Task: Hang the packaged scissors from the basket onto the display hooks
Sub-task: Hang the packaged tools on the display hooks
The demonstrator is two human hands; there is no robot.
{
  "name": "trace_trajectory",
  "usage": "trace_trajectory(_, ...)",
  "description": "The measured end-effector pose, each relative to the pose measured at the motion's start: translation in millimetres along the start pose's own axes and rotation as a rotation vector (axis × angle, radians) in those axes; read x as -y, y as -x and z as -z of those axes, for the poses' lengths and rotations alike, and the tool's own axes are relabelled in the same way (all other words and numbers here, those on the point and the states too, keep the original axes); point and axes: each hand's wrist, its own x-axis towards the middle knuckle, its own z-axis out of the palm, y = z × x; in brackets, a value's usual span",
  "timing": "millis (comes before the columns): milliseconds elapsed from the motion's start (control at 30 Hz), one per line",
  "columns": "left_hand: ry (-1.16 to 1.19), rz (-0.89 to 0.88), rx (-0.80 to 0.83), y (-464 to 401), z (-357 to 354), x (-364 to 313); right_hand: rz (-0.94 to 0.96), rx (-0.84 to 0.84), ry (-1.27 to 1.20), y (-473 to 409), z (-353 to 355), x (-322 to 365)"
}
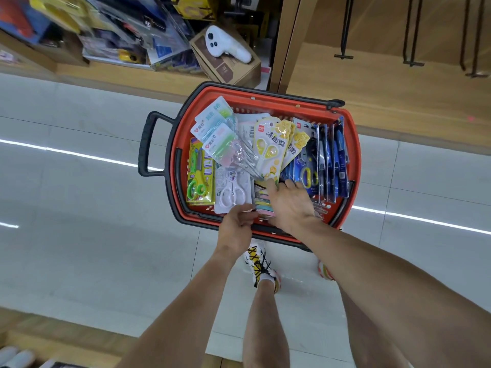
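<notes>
Your red plastic shopping basket with black rim (265,100) stands on the pale tiled floor (79,208), full of carded scissors packs: yellow ones (268,147), pastel ones (218,131), a green-handled pair (199,176), a white pair (232,192) and dark blue cards (332,158) standing upright on the right. Your right hand (291,205) reaches in, fingers curled at the yellow packs' lower edge; I cannot tell if it grips. Your left hand (236,224) pinches the white pack's bottom edge.
</notes>
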Motion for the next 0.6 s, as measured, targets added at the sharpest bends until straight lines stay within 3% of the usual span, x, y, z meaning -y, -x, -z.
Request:
trace_trajectory(200, 0.139, -0.012, -0.045, 5.4, -7.0, -19.2, -0.008, -0.076, -0.137, 10.0, 12.4, -9.8)
trace_trajectory(367, 0.208, -0.12, -0.234, 27.4, -7.8, -40.6, -0.05, -0.193, -0.388, 19.4, 43.8, -20.3)
trace_trajectory(467, 0.439, -0.085, -0.124, 47.3, 2.2, -66.0, -0.19, -0.188, -0.683, 22.8, 85.2, -30.3)
trace_trajectory(600, 0.265, -0.118, 0.114, 80.5, 19.6, -119.3, -0.335, -0.13, -1.327, 37.4, 159.8, -50.7)
